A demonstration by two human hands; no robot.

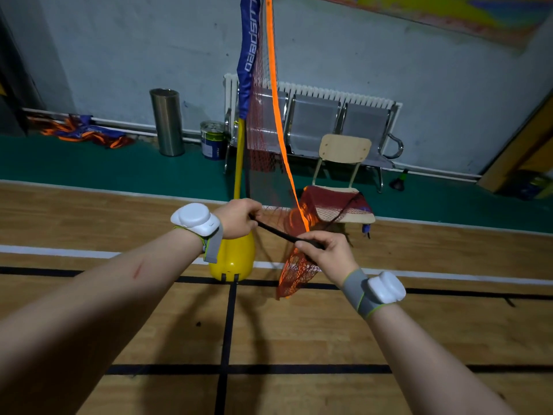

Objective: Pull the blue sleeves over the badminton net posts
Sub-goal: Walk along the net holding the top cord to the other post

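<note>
- Two hands on one black strap: left hand clenched round its far-left end, right hand pinching the near-right end, strap drawn taut between them.
- Bunched orange-red net mesh hangs below the right hand, near the floor.
- Blue sleeve sits on the upper part of the yellow post, far centre. The lower post is bare down to the yellow base, which is just behind the left wrist.
- Orange net tape runs from the top of the frame down to the hands.
- More net is draped on the wooden chair, far right. A blue-orange pile lies by the wall, far left.
- Judged: sleeve only partly down, step not finished.
- Risk: a hard tug on the strap could tilt the post on its base.
- Risk: loose mesh could snag on the base or the chair and drag.
- Risk: the right hand's pinch looks light, so the strap may slip out.
- Risk: the sleeve may bunch on the post if pulled off-axis.
</note>
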